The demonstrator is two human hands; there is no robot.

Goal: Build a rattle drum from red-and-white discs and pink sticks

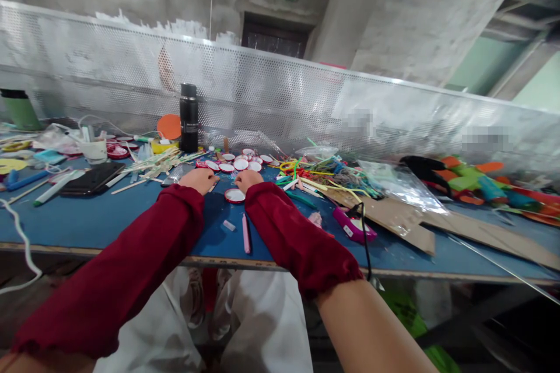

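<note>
My left hand rests low over the blue table with its fingers curled. A short thin piece shows at its fingertips, too small to name. To its right, my right hand is closed too, and what its fingers hold, if anything, is hidden. Just below and between the hands lies a round red-rimmed cap with a white inside. More such caps are heaped behind the hands. Nearer me lie a pink pen and a small pale pen cap.
A black bottle stands behind the left hand. Sticks, a black phone and a white cup are at left. Tangled coloured strips, a purple device and cardboard lie at right. A perforated metal panel backs the table.
</note>
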